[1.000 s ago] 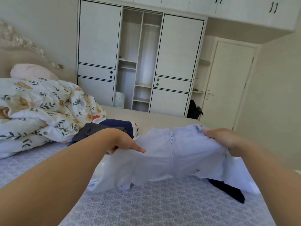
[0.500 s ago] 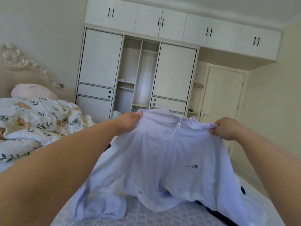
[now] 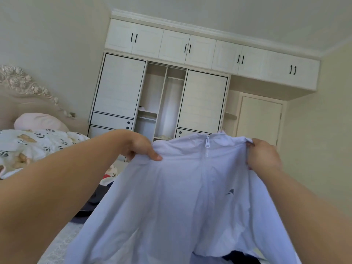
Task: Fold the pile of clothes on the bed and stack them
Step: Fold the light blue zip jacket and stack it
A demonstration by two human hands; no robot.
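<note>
A pale lilac zip-up jacket [image 3: 181, 197] hangs spread out in front of me, held up above the bed [image 3: 57, 244]. My left hand [image 3: 140, 147] pinches its left shoulder, thumb on the front of the cloth. My right hand [image 3: 263, 158] grips the right shoulder beside the collar. The zipper runs down the middle and a small dark logo sits on the chest. Dark clothes [image 3: 97, 199] lie on the bed behind the jacket, partly hidden, and another dark piece [image 3: 236, 257] shows below its hem.
A floral duvet [image 3: 38, 147] and a pink pillow [image 3: 40, 121] are bunched at the left by the carved headboard [image 3: 24, 86]. A white wardrobe [image 3: 162, 103] with an open middle section stands behind, with a closed door [image 3: 261, 121] to its right.
Both hands have lifted the jacket from low over the bed up to chest height, so it now hangs open. The view has tilted upward toward the wardrobe and ceiling.
</note>
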